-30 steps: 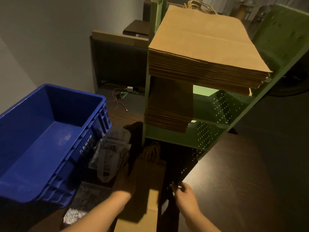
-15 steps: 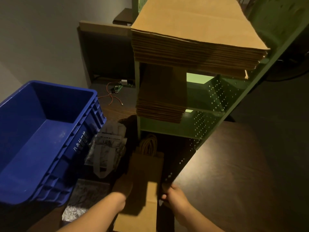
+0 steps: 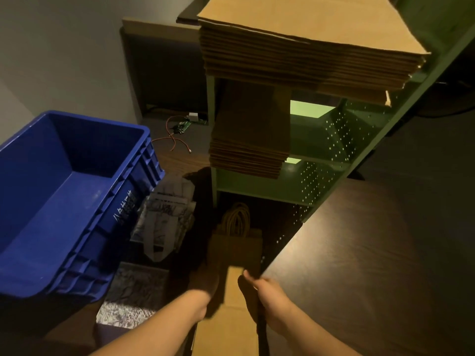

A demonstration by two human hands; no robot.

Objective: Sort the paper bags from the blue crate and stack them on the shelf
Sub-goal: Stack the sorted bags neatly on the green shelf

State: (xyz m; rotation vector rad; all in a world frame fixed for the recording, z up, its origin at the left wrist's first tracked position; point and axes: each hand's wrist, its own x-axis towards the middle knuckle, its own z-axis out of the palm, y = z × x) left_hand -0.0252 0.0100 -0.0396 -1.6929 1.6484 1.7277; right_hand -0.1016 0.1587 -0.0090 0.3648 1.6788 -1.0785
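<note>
Tall green metal shelf unit w/ perforated side panels fills the upper right. Its top level carries a thick stack of large flat brown paper bags, overhanging the front edge. The level below holds a smaller stack of narrower brown paper bags, pushed to the left side of the shelf.

Big blue plastic crate sits at left, tilted a bit, white handwriting on its near side wall; no bags visible inside. Dark wood tabletop spreads across the lower right.

Btwn crate and shelf lie grey-and-white printed bags, one w/ a flat grey strap handle. Behind, on the floor, a red wire and small circuit board.

At the shelf's lowest opening, a flat brown paper bag with twisted cord handles lies w/ handles pointing into the shelf, its near end toward the person. Left hand rests on the bag's left edge, in shadow; can't tell how its fingers lie. Right hand has fingers curled, gripping the bag's right edge.
</note>
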